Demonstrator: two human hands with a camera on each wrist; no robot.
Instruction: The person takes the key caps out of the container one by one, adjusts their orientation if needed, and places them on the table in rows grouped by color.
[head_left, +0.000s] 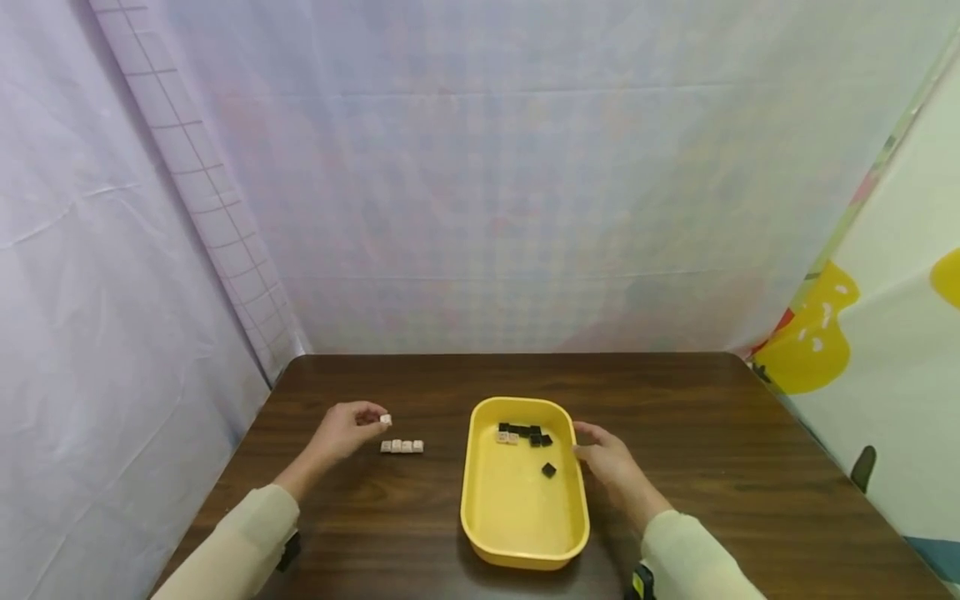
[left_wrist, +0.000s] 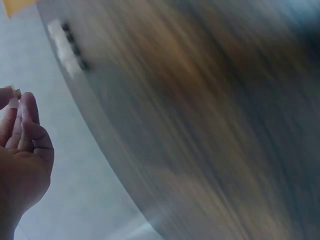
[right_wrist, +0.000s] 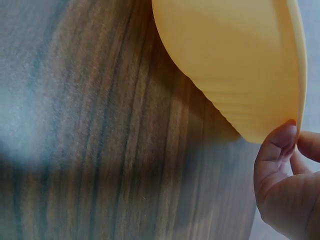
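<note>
My left hand (head_left: 347,429) pinches a small white block (head_left: 386,419) between thumb and fingertips, above the table left of the tray. The same block (left_wrist: 15,97) shows at the fingertips in the left wrist view. Just in front of that hand, several similar white blocks (head_left: 402,447) with small dark marks stand side by side in a short row. My right hand (head_left: 609,460) grips the right rim of a yellow tray (head_left: 525,557); in the right wrist view its fingers (right_wrist: 280,142) are against the tray's wall (right_wrist: 240,65).
Inside the tray, black square blocks (head_left: 536,440) cluster toward the far end with two white blocks (head_left: 507,437). One black block (head_left: 549,470) lies apart, nearer the middle. The brown wood-grain table (head_left: 697,450) ends at a pale curtain (head_left: 480,208) behind.
</note>
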